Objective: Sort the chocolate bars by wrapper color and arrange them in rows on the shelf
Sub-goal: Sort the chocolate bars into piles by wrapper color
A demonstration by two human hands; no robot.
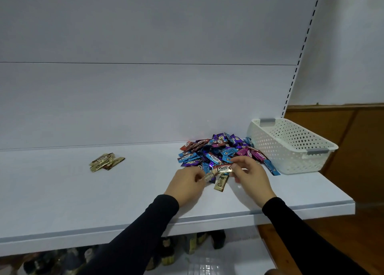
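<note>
Centre-right of frame: left hand [187,183] and right hand [247,174] pinch gold Choco bars [222,168]; loose grip risks drops into mixed pile [218,152].

You look forward and down from head height, close to the shelf's [124,191] front edge, facing its back panel [145,98]; its right end and the lower shelf [239,260] beneath also show.

Your left hand [188,183] and right hand [247,176] pinch gold chocolate bars [221,183] at the near edge of the mixed pile [216,153] on the white shelf [83,191], a small gold stack [106,162] lying well apart to the left and a white basket [291,146] just right of the pile.
</note>
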